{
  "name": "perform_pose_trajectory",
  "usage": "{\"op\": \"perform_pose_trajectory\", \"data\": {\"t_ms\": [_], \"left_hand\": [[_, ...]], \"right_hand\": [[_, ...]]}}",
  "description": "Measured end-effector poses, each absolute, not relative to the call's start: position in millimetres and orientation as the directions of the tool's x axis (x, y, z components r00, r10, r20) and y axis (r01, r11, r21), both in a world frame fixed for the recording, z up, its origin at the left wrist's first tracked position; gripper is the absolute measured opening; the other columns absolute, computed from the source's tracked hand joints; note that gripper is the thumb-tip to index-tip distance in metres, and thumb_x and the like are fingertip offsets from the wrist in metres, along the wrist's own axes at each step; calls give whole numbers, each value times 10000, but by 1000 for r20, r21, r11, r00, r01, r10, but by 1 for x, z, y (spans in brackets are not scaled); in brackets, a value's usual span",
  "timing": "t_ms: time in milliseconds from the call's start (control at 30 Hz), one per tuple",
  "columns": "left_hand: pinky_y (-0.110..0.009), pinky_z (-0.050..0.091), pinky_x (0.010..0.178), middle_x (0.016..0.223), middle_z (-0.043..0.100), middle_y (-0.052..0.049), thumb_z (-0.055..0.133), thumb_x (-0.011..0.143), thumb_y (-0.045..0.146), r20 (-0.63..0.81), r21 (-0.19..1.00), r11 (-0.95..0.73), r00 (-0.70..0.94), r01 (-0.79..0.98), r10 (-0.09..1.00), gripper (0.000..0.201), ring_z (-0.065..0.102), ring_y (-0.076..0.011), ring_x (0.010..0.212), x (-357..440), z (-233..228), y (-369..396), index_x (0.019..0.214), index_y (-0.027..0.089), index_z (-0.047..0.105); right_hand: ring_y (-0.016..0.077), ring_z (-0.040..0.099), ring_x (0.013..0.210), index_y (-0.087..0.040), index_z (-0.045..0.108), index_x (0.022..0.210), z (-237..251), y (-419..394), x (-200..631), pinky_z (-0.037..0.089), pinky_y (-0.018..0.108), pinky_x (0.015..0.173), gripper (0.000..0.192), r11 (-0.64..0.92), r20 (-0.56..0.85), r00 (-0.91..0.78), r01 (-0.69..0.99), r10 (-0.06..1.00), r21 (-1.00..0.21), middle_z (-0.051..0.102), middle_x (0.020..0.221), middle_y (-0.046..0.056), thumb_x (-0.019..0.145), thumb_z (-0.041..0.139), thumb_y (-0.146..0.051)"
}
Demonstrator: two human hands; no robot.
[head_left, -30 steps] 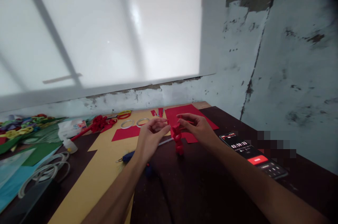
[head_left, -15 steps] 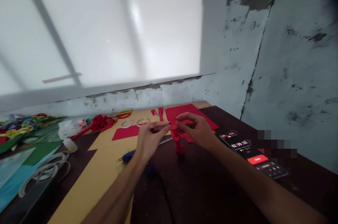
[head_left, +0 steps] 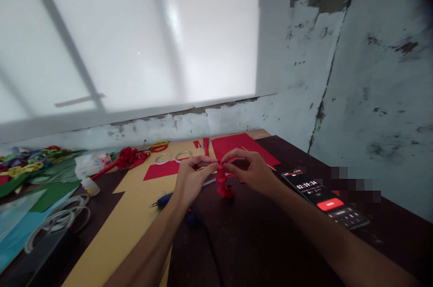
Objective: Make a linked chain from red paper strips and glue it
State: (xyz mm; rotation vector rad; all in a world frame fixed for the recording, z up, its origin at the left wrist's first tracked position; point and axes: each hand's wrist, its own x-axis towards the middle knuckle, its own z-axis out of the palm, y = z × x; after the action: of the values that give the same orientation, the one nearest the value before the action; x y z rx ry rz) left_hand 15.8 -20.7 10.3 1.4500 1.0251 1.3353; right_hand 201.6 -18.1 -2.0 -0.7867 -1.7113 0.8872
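Note:
A curly red paper strip (head_left: pixel 222 185) hangs between my hands over the dark tabletop, its lower end curled in loops. My left hand (head_left: pixel 195 176) pinches its top edge between thumb and fingertips. From the other side, my right hand (head_left: pixel 248 170) pinches the same top edge, its fingertips almost meeting the left ones. A blue glue gun (head_left: pixel 165 200) lies left of the strip, partly hidden behind my left forearm. Behind my hands is a red paper sheet (head_left: pixel 243 143), with a thin stick (head_left: pixel 270 167) by its right side.
Two tape rolls (head_left: pixel 163 158), red-handled scissors (head_left: pixel 158 146) and a red ruffled paper flower (head_left: pixel 131 157) lie at the back left on tan card (head_left: pixel 135 215). A phone (head_left: pixel 324 199) with a timer lies right. Coiled cable (head_left: pixel 57 217) and a small glue bottle (head_left: pixel 90 185) are left.
The strip's lower end has swung slightly left and its loops have spread. My right hand has shifted a little left and down, bringing the fingertips closer together.

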Motion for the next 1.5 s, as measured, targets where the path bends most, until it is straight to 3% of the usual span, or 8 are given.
{"op": "perform_pose_trajectory", "data": {"t_ms": [267,367,600,800,967,1267,1500], "left_hand": [[-250,499,629,745,751,-67,775,704,251,308,935,-332,180,123,934,131,687,-179,680,16,5,-20,798,162,755],[-256,505,637,768,757,-68,776,711,275,302,931,-334,205,145,931,149,696,-187,701,15,3,-19,817,172,755],[-265,527,680,758,743,-52,815,656,283,288,952,-302,177,55,941,216,691,-174,707,15,3,-16,814,163,731],[-262,527,695,805,729,-63,756,681,194,346,911,-371,160,177,925,163,674,-167,728,17,5,-18,836,161,717],[-246,522,683,833,712,-64,715,690,144,370,900,-391,135,191,919,163,655,-154,740,16,7,-19,851,153,693],[-235,535,697,837,711,-59,763,714,221,379,909,-402,186,108,906,175,658,-148,770,15,9,-19,860,151,695],[-195,537,635,784,696,-14,843,627,231,215,969,-192,144,-154,966,289,653,-117,713,15,8,-18,859,144,695]], "right_hand": [[189,724,799,-201,715,880,-3,-16,203,568,290,721,111,565,506,-278,207,817,-799,733,920,51,820,679,-287],[196,728,775,-207,715,916,-5,-14,204,563,291,693,140,536,481,-261,217,837,-816,746,863,44,815,688,-300],[198,728,727,-212,719,941,-8,-11,204,543,274,634,207,489,437,-261,190,861,-851,762,785,29,807,705,-369],[187,725,707,-216,726,927,-8,-12,201,546,269,624,171,486,432,-272,177,860,-856,763,785,29,805,705,-335],[188,724,772,-202,730,920,-7,-13,198,567,294,705,204,465,433,-254,79,865,-882,762,849,40,792,721,-361],[190,712,808,-205,753,908,-9,-10,201,565,322,768,215,430,415,-273,-6,868,-903,758,857,45,775,748,-374],[153,692,777,-208,718,1014,-12,-7,200,556,294,715,247,178,283,-356,-301,890,-937,730,935,42,798,736,-325]]}}
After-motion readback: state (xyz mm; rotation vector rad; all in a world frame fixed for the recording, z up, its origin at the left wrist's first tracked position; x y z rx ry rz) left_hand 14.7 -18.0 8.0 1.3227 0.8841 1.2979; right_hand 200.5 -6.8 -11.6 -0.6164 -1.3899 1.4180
